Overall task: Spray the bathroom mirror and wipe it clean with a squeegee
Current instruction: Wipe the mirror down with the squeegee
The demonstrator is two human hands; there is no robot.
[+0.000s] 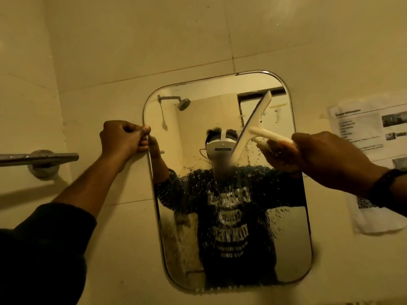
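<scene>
A rounded rectangular mirror (198,119) hangs on the tiled wall, its lower half covered in spray droplets, its upper part mostly free of them. My right hand (326,157) grips the handle of a white squeegee (253,126). The blade lies tilted across the mirror's upper right, from the top corner down toward the middle. My left hand (123,137) pinches the mirror's left edge near its upper corner, fingers curled. No spray bottle is in view.
A chrome towel bar (39,158) juts from the wall at the left. A printed paper notice (372,128) is stuck to the wall right of the mirror. Beige tiles (154,40) surround everything.
</scene>
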